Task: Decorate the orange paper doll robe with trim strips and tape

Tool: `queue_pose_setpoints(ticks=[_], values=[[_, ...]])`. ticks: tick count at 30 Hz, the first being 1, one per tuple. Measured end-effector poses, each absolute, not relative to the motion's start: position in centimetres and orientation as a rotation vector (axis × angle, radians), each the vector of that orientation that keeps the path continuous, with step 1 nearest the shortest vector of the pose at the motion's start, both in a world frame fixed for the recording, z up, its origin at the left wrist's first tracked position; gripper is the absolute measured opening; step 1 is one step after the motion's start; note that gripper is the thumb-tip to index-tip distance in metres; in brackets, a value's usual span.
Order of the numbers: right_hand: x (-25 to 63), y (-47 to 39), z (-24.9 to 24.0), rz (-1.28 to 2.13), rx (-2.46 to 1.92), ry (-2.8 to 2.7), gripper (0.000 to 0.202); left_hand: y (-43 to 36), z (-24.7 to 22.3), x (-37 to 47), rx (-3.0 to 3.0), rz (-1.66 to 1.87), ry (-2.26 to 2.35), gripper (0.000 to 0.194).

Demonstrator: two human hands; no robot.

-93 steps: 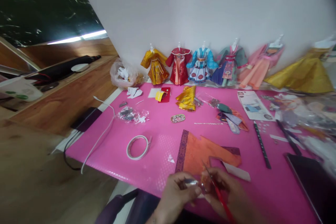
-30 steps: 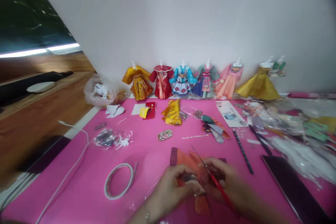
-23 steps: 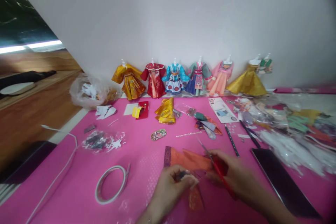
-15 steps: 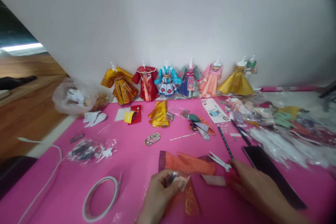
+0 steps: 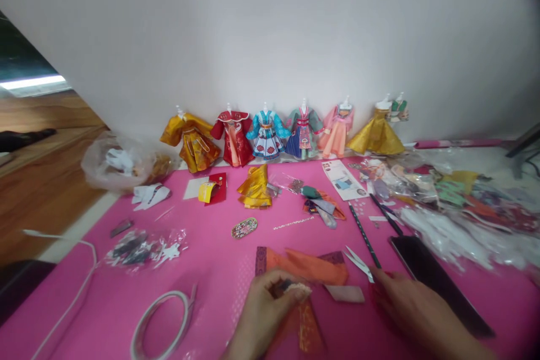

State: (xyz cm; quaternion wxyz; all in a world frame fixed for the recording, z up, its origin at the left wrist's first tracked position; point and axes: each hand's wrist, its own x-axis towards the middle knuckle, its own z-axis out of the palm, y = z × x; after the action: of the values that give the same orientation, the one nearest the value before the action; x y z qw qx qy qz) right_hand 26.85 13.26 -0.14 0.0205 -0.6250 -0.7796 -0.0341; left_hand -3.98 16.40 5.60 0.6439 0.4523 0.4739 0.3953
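Observation:
My left hand (image 5: pixel 265 306) is closed on a small pale, dark-edged piece (image 5: pixel 298 288) at the front centre; what it is cannot be made out. Below that piece lies an orange patterned cloth strip (image 5: pixel 310 329). My right hand (image 5: pixel 405 298) holds scissors (image 5: pixel 359 262) by their red handles, with the blades parted and pointing up and left. Between the hands rests a grey-beige flat piece (image 5: pixel 345 293). An orange cloth with purple ends (image 5: pixel 301 264) lies just beyond my left hand.
Dressed miniature forms (image 5: pixel 266 134) stand along the wall. Tape (image 5: pixel 145 320) lies front left, near a white cable (image 5: pixel 80 281). A phone (image 5: pixel 439 284), a pencil (image 5: pixel 363 233) and plastic bags (image 5: pixel 442 236) are at the right. Gold cloth (image 5: pixel 255 187) lies mid-table.
The scissors have shifted slightly right with my right hand, and their blades show more steeply angled. My left hand keeps its grip, with the small piece turned a little.

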Motion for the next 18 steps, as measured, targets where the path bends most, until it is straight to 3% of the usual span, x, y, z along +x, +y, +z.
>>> queue_pose_setpoints(ticks=[7, 9, 14, 18], values=[[26.2, 14.0, 2.5, 0.052, -2.095, -2.427, 0.037, 17.6, 6.7, -3.8, 1.020, 0.886, 1.084, 0.016], [24.7, 15.0, 4.5, 0.246, -2.043, -2.327, 0.034, 18.2, 6.9, -3.7, 0.988, 0.891, 1.039, 0.019], [18.3, 19.8, 8.3, 1.198, -1.460, -1.862, 0.033, 20.5, 6.6, -3.7, 0.877, 0.982, 0.995, 0.023], [14.1, 24.1, 8.0, 1.323, -1.332, -1.733, 0.042, 22.0, 5.5, -4.3, 0.776, 1.082, 1.051, 0.028]])
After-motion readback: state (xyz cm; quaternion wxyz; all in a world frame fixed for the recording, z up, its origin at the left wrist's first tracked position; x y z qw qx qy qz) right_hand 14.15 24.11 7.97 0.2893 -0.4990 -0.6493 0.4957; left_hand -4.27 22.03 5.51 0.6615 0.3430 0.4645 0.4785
